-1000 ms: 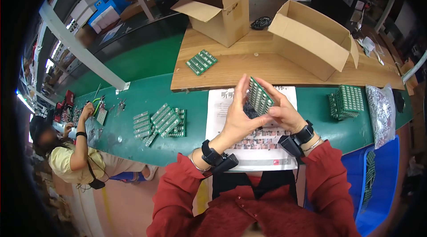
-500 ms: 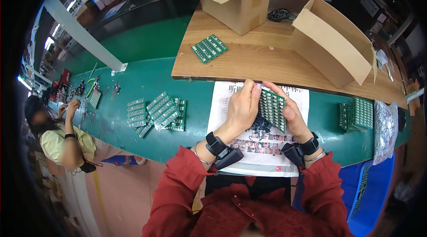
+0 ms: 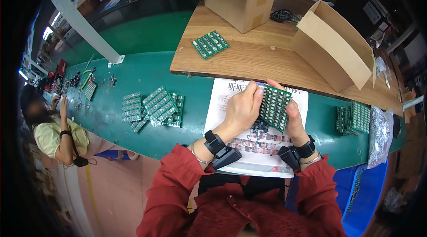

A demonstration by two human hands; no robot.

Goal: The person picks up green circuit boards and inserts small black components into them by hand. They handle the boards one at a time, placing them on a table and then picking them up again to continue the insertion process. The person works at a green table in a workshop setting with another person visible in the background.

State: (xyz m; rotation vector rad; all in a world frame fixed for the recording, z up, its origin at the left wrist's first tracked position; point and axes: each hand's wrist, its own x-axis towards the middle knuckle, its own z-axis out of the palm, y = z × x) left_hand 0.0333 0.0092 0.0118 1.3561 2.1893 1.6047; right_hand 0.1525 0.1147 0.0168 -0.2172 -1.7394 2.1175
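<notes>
A green circuit board (image 3: 275, 109) with rows of small pale parts is held tilted between my two hands. My left hand (image 3: 244, 109) grips its left edge, fingers bent and thumb near the upper corner. Along the right edge, my right hand (image 3: 293, 117) holds the board between thumb and fingers; some of those fingers are hidden behind it. Under the board lies a heap of small black pieces (image 3: 260, 126) on a printed newspaper sheet (image 3: 222, 99). Both wrists wear black strapped devices.
Several circuit boards (image 3: 161, 106) lie left of the paper, and another stack (image 3: 359, 117) stands right, beside a bag (image 3: 380, 137). One board (image 3: 210, 44) rests on the wooden board (image 3: 249, 59) with two cardboard boxes (image 3: 336, 45). A blue bin (image 3: 371, 192) sits below right; a co-worker (image 3: 62, 139) works at far left.
The circuit board has turned a little so more of its face shows. My hands keep hold of it. The whole view has shifted slightly.
</notes>
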